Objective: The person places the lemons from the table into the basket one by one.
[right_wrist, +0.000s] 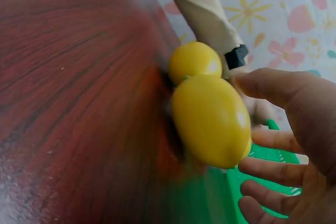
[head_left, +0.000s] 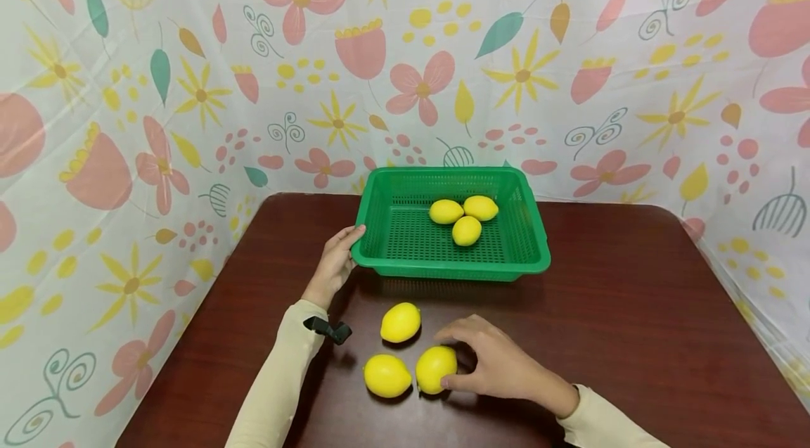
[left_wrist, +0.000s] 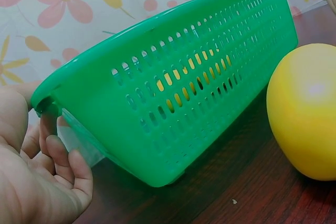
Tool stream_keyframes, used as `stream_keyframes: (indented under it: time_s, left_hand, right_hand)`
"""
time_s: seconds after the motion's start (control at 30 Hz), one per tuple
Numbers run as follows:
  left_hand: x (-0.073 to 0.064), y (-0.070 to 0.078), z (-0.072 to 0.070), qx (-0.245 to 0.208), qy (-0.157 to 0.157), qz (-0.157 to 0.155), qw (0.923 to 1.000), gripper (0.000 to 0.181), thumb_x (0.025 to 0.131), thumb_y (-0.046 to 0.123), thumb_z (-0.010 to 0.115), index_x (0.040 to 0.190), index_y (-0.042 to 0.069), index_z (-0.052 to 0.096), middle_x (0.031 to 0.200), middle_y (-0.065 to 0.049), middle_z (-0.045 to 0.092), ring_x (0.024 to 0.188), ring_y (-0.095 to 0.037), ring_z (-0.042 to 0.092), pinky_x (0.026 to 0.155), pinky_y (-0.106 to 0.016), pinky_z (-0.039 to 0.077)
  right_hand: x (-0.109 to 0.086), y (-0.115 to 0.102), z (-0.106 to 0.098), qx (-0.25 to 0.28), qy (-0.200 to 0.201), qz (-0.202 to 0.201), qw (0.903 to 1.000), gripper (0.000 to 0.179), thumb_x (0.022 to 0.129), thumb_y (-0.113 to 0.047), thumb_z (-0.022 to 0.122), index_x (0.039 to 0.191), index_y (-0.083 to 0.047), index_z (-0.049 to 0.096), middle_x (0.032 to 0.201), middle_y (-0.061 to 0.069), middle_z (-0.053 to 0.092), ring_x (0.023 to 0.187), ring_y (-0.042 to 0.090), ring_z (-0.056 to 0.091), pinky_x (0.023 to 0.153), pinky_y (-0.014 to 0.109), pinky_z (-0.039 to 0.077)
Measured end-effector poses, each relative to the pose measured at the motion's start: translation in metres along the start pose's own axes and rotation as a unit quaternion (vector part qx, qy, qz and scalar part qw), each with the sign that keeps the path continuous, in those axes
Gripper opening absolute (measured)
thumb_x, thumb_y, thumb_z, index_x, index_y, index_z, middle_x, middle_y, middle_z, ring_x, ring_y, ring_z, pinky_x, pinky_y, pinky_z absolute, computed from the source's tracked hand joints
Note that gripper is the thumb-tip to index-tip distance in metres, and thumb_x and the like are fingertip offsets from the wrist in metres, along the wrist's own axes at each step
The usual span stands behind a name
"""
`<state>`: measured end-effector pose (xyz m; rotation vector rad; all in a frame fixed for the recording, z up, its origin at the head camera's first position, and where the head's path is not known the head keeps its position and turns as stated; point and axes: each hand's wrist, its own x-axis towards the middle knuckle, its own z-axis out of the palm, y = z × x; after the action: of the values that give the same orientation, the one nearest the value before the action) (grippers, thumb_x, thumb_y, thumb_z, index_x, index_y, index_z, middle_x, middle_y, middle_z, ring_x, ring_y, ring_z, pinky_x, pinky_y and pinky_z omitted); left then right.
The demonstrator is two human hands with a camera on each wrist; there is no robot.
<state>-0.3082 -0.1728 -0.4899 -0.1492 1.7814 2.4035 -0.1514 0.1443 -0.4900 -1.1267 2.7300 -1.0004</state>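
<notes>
While the left hand (head_left: 332,269) grips the green basket (head_left: 455,267) at its left end, fingers curled beneath the rim, the right hand (head_left: 500,363) sits at the near lemon (head_left: 435,368) with its thumb and fingers parted widely. Its fingers arch past the lemon's far right side and its thumb lies at the near right edge; whether the thumb touches the peel I cannot tell, and the hand does not have the fruit enclosed.

That lemon rests on the dark red-brown table (head_left: 639,321), in front of the basket. Just to its left lies a second lemon (head_left: 387,375), and a third lemon (head_left: 401,323) lies farther back, between these two and the basket. Inside the basket, three more lemons (head_left: 467,231) are grouped together, right of its middle. A black clip (head_left: 328,330) sits at the left sleeve's cuff. Behind the table hangs a flower-patterned cloth (head_left: 436,33).
</notes>
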Motion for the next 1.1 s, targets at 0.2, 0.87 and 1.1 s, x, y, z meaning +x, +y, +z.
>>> stream_keyframes:
  time_s: [0.2,0.87,1.1]
  left_hand:
    - [0.000,-0.003,0.002,-0.004,0.002,0.004,1.0000,0.038,0.102,0.030,0.066,0.128,0.003,0.059,0.098,-0.002,0.067,0.082,-0.013,0.066,0.074,-0.026,0.055]
    - [-0.001,0.000,0.003,0.003,0.001,0.001,1.0000,0.040,0.102,0.031,0.067,0.129,0.002,0.058,0.095,0.000,0.068,0.079,-0.011,0.067,0.075,-0.026,0.055]
    - [-0.001,0.002,0.002,0.000,0.001,0.001,1.0000,0.039,0.102,0.030,0.067,0.128,0.002,0.058,0.097,-0.002,0.067,0.082,-0.013,0.067,0.075,-0.026,0.055]
  right_hand:
    - [0.001,0.000,0.008,-0.019,-0.013,-0.003,0.9997,0.055,0.081,-0.055,0.084,0.124,-0.023,0.069,0.118,-0.017,0.066,0.107,0.008,0.053,0.088,0.036,0.053]
    - [-0.001,0.004,0.019,-0.017,-0.003,-0.007,0.9998,0.052,0.078,-0.050,0.088,0.123,-0.031,0.070,0.116,-0.023,0.066,0.102,0.005,0.054,0.086,0.033,0.052]
    - [-0.003,0.005,0.014,-0.014,0.004,-0.009,0.9999,0.049,0.080,-0.054,0.084,0.122,-0.034,0.069,0.113,-0.025,0.065,0.100,0.004,0.055,0.083,0.032,0.052]
